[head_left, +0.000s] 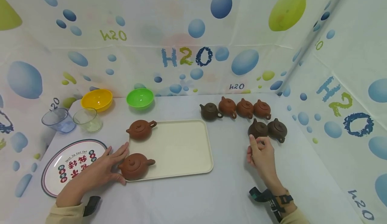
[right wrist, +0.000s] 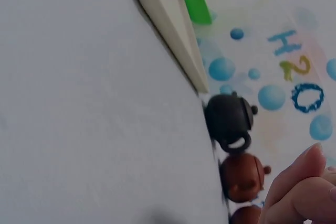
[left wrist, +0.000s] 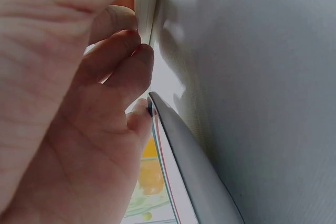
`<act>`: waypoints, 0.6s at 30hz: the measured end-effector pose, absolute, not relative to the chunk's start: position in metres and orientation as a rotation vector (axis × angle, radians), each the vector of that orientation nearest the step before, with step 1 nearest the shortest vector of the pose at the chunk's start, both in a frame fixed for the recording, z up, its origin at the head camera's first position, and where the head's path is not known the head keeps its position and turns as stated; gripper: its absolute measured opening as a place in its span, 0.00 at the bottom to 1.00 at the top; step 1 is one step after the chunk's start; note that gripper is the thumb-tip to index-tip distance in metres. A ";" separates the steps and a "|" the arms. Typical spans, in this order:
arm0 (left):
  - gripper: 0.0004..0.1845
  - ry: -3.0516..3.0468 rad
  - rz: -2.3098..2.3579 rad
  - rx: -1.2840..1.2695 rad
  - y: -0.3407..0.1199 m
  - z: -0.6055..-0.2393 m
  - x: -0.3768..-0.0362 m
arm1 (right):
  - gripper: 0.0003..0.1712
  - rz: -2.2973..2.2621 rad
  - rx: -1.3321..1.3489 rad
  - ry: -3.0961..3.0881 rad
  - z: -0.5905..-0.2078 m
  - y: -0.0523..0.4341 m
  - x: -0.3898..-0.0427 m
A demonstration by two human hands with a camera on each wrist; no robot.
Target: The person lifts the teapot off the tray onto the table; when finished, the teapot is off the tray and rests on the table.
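My left hand [head_left: 104, 167] lies at the left edge of the cream tray [head_left: 181, 150], fingers spread and fairly straight, its thumb close to the near corner. Two reddish-brown clay teapots, one far [head_left: 140, 130] and one near [head_left: 134, 167], sit along the tray's left side with handles toward the right. Over at the right, my right hand [head_left: 262, 155] has bent fingers right at the near side of a dark brown teapot [head_left: 257, 127], overlapping its lower part. I cannot tell whether they grip its handle. Only a thumb and bent finger [right wrist: 299, 187] show in the right wrist view.
Beside that teapot stands another dark one [head_left: 277, 130]. Behind are a dark teapot [head_left: 210, 111] and three reddish ones [head_left: 227, 107]. At left are an oval plate [head_left: 57, 150], two clear cups [head_left: 87, 120], a yellow bowl [head_left: 96, 99] and a green bowl [head_left: 140, 98]. A patterned curtain [head_left: 136, 15] hangs behind.
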State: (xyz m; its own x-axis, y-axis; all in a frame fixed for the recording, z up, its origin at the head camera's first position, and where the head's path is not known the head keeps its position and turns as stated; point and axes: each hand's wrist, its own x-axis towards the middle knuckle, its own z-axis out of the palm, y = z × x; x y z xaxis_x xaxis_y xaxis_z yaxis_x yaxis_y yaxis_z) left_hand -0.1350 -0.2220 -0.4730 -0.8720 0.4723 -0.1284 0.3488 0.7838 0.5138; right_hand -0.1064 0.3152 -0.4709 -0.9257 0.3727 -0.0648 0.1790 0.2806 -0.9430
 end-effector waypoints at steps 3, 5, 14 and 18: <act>0.62 2.719 0.722 0.634 -0.222 -0.473 -0.135 | 0.27 1.757 -0.502 -2.398 -0.475 0.302 -0.107; 0.62 2.717 0.719 0.629 -0.222 -0.473 -0.135 | 0.25 1.786 -0.498 -2.417 -0.478 0.291 -0.108; 0.62 2.722 0.728 0.656 -0.223 -0.473 -0.137 | 0.19 2.078 -0.376 -2.377 -0.485 0.223 -0.111; 0.62 2.703 0.773 0.672 -0.222 -0.473 -0.138 | 0.17 2.163 -0.214 -2.387 -0.486 0.196 -0.111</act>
